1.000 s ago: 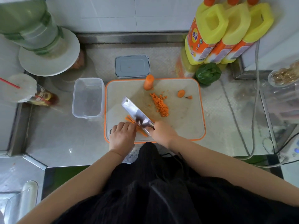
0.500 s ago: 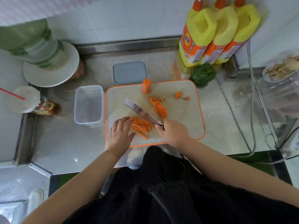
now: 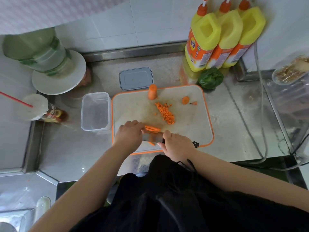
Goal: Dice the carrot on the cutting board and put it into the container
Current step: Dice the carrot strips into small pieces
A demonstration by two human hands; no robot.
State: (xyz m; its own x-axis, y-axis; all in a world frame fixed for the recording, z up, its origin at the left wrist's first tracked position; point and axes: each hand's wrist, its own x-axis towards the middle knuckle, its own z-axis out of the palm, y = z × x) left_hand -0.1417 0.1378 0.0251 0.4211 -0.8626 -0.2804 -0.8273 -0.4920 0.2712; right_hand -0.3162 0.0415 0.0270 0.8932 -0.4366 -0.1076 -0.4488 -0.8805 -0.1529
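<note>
- Head view: I'm seeing the right hand [image 3: 177, 143] gripping the knife [image 3: 151, 138], fingers wrapped around its handle, at 6 o'clock on the cutting board [image 3: 192, 124].
- The left hand [image 3: 129, 133], fingers curled, is pressing the carrot strips [image 3: 152, 128] beside the blade.
- Diced carrot [image 3: 165, 113] is lying mid-board; the container [image 3: 95, 111] is sitting at the board's 9 o'clock.

From my feed, the knife [image 3: 151, 139] blade is motion-blurred and partly covered by both hands, so I can't tell whether its edge touches the carrot sticks [image 3: 152, 128]. The left hand [image 3: 129, 134] hides their near ends. The detergent bottles [image 3: 222, 39] lose their caps to the top edge.
</note>
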